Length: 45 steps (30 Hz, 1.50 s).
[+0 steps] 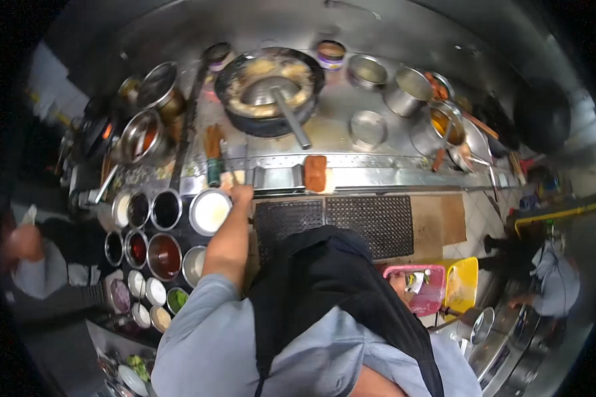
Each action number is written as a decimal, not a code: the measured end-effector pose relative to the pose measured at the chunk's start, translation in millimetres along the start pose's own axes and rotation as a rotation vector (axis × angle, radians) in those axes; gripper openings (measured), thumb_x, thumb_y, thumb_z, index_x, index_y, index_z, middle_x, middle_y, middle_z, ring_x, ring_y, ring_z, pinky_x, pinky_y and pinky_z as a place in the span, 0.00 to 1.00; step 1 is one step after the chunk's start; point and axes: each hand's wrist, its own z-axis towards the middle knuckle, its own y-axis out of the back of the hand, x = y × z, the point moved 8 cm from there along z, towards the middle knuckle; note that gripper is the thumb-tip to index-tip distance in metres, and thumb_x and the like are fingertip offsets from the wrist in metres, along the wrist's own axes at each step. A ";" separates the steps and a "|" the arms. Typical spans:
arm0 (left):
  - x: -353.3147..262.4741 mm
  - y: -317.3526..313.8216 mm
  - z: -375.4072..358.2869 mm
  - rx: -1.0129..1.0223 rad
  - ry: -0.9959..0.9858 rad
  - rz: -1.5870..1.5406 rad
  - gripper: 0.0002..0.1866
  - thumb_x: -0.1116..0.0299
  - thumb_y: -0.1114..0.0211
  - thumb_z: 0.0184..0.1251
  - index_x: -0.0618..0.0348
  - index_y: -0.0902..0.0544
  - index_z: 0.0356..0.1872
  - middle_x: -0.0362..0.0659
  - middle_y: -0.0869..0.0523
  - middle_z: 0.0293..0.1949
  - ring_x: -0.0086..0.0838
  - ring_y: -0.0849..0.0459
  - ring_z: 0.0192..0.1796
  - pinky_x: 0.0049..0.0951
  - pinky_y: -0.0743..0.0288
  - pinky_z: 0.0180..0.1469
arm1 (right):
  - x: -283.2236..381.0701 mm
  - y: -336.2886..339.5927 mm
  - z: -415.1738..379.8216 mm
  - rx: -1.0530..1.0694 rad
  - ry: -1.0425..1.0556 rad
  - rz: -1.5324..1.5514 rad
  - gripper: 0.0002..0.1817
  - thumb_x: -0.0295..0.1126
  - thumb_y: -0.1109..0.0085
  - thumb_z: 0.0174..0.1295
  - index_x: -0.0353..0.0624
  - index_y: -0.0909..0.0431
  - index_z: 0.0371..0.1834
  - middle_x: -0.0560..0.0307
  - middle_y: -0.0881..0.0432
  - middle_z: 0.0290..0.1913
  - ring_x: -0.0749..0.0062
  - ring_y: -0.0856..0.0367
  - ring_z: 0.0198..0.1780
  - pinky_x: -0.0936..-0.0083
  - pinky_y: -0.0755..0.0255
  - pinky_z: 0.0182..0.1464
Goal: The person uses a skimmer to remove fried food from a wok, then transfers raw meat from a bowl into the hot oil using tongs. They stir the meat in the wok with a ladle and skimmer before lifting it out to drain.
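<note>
My left hand (242,192) is at the front edge of the steel counter (278,161), its fingers closed around what may be a thin handle, too small to make out. Beside it is a brush (213,155) with a green-wrapped handle. Behind, a large black wok (269,126) holds frothy, light-coloured contents and a steel ladle (288,116). An orange-red block or cloth (315,173) lies on the front ledge. My right hand (398,283) is low at the right, by the pink basket (427,301); its fingers are mostly hidden and blurred.
Pots (407,92) and bowls stand at the back right. Several sauce containers (164,257) are at the left, near a white-filled bowl (210,212). Black mats (369,226) cover part of the floor. A yellow bin (461,284) stands right. People (36,261) (556,281) are at both sides.
</note>
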 end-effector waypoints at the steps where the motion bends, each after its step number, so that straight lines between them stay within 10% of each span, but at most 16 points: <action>1: 13.4 8.3 -9.7 -0.073 0.193 -0.296 0.25 0.56 0.43 0.55 0.63 0.16 0.48 0.61 0.14 0.43 0.54 0.17 0.51 0.45 0.26 0.55 | -27.0 -2.1 20.4 -0.080 0.095 -0.247 0.13 0.35 0.44 0.59 0.36 0.25 0.41 0.40 0.17 0.36 0.48 0.16 0.34 0.57 0.23 0.38; 3: 1.0 63.1 -61.4 -0.354 0.271 -0.548 0.44 0.56 0.38 0.49 0.70 0.39 0.68 0.66 0.17 0.44 0.58 0.18 0.49 0.47 0.28 0.58 | -68.3 -12.2 46.1 -0.039 0.082 -0.428 0.14 0.35 0.48 0.60 0.37 0.23 0.43 0.39 0.16 0.37 0.49 0.16 0.36 0.59 0.23 0.40; 6: -25.7 111.0 -103.1 -0.521 0.107 -0.540 0.32 0.66 0.41 0.55 0.71 0.30 0.63 0.64 0.22 0.55 0.56 0.25 0.59 0.46 0.34 0.64 | -222.9 -116.3 138.7 0.265 0.960 -0.962 0.16 0.35 0.51 0.59 0.37 0.20 0.44 0.39 0.15 0.39 0.49 0.16 0.39 0.59 0.23 0.44; 10: -62.9 129.6 -182.3 -0.879 0.050 -0.733 0.19 0.79 0.44 0.57 0.68 0.20 0.51 0.56 0.19 0.46 0.48 0.21 0.51 0.39 0.29 0.57 | -185.2 -125.5 172.2 0.455 1.037 -0.965 0.17 0.37 0.52 0.58 0.42 0.15 0.39 0.47 0.14 0.38 0.51 0.16 0.42 0.56 0.25 0.48; 13: -93.6 99.4 -229.3 -0.943 0.042 -0.666 0.12 0.77 0.42 0.61 0.65 0.17 0.44 0.51 0.17 0.41 0.44 0.19 0.45 0.35 0.26 0.51 | -47.1 -40.1 155.2 0.587 0.589 -0.793 0.17 0.39 0.52 0.58 0.42 0.14 0.33 0.46 0.14 0.38 0.51 0.16 0.43 0.56 0.24 0.47; 16: -85.9 -10.5 -224.6 -0.676 0.066 -0.513 0.10 0.67 0.41 0.65 0.63 0.17 0.38 0.49 0.15 0.32 0.47 0.18 0.35 0.42 0.25 0.41 | -33.0 -43.7 228.5 0.542 0.680 -0.873 0.16 0.41 0.51 0.59 0.41 0.17 0.32 0.42 0.16 0.31 0.49 0.16 0.32 0.55 0.22 0.35; 17: -55.7 -95.6 -207.8 -0.564 0.074 -0.295 0.11 0.63 0.41 0.68 0.59 0.17 0.33 0.44 0.16 0.25 0.40 0.20 0.26 0.41 0.27 0.32 | -29.1 -20.1 236.0 0.633 0.042 -0.406 0.17 0.39 0.53 0.61 0.40 0.18 0.31 0.46 0.17 0.27 0.58 0.18 0.22 0.60 0.22 0.25; 18: -63.4 -117.0 -211.2 -0.299 0.069 -0.224 0.11 0.63 0.41 0.68 0.58 0.17 0.33 0.44 0.17 0.25 0.40 0.20 0.26 0.41 0.27 0.31 | -4.2 -0.3 237.8 0.567 -0.045 -0.334 0.15 0.36 0.54 0.61 0.39 0.19 0.31 0.50 0.19 0.23 0.66 0.21 0.17 0.66 0.24 0.19; 23: -97.0 -153.8 -251.6 0.302 -0.012 -0.248 0.10 0.63 0.42 0.69 0.57 0.17 0.33 0.42 0.17 0.25 0.37 0.21 0.25 0.39 0.28 0.30 | 56.1 36.8 273.2 0.463 0.079 -0.233 0.11 0.34 0.51 0.58 0.41 0.20 0.33 0.52 0.18 0.23 0.68 0.20 0.20 0.68 0.23 0.21; 31: -96.8 -139.3 -239.5 0.417 -0.029 -0.433 0.10 0.62 0.42 0.70 0.55 0.18 0.32 0.40 0.19 0.24 0.32 0.22 0.23 0.36 0.29 0.28 | 14.2 37.1 215.2 0.428 0.016 -0.274 0.21 0.41 0.56 0.61 0.42 0.19 0.19 0.50 0.17 0.23 0.64 0.16 0.24 0.65 0.22 0.26; 33: -91.3 -126.7 -233.1 0.396 -0.053 -0.516 0.10 0.62 0.42 0.70 0.55 0.18 0.32 0.39 0.19 0.24 0.31 0.23 0.23 0.35 0.29 0.27 | -77.2 -50.5 238.5 0.613 0.298 -0.641 0.15 0.37 0.50 0.59 0.40 0.15 0.27 0.48 0.16 0.27 0.60 0.16 0.25 0.60 0.21 0.33; 35: -79.7 -112.7 -227.6 0.351 -0.072 -0.678 0.10 0.62 0.42 0.70 0.54 0.18 0.32 0.39 0.19 0.23 0.30 0.23 0.23 0.34 0.29 0.26 | -178.9 -93.4 243.9 0.428 0.154 -0.635 0.22 0.45 0.57 0.64 0.42 0.14 0.34 0.44 0.14 0.37 0.52 0.15 0.44 0.58 0.22 0.46; 38: -53.0 -111.5 -216.8 0.356 -0.067 -1.259 0.11 0.61 0.43 0.71 0.53 0.18 0.32 0.38 0.20 0.23 0.28 0.23 0.22 0.33 0.29 0.26 | -167.8 -74.3 139.2 0.601 0.089 -0.617 0.21 0.45 0.53 0.61 0.41 0.14 0.35 0.44 0.14 0.38 0.52 0.16 0.45 0.59 0.23 0.46; 40: -89.1 -30.7 -275.9 0.227 -0.028 -0.992 0.10 0.59 0.45 0.73 0.51 0.23 0.33 0.34 0.24 0.21 0.21 0.28 0.19 0.27 0.33 0.17 | -167.0 -77.8 105.9 0.629 0.123 -0.620 0.21 0.46 0.50 0.59 0.40 0.14 0.36 0.44 0.14 0.39 0.53 0.16 0.46 0.59 0.23 0.47; 43: -25.2 -106.9 -284.8 0.141 -0.228 -0.921 0.12 0.57 0.43 0.70 0.51 0.20 0.32 0.37 0.23 0.22 0.25 0.23 0.20 0.30 0.31 0.17 | -155.7 -80.2 76.7 0.673 0.223 -0.688 0.22 0.47 0.46 0.55 0.39 0.14 0.38 0.43 0.14 0.41 0.54 0.16 0.47 0.60 0.24 0.47; 45: 5.7 -156.9 -320.2 0.485 0.066 -0.787 0.08 0.59 0.38 0.65 0.50 0.18 0.31 0.41 0.20 0.24 0.28 0.22 0.21 0.34 0.29 0.18 | -144.4 -76.9 69.6 0.685 0.249 -0.722 0.22 0.47 0.43 0.53 0.38 0.15 0.39 0.43 0.14 0.42 0.54 0.16 0.47 0.60 0.24 0.47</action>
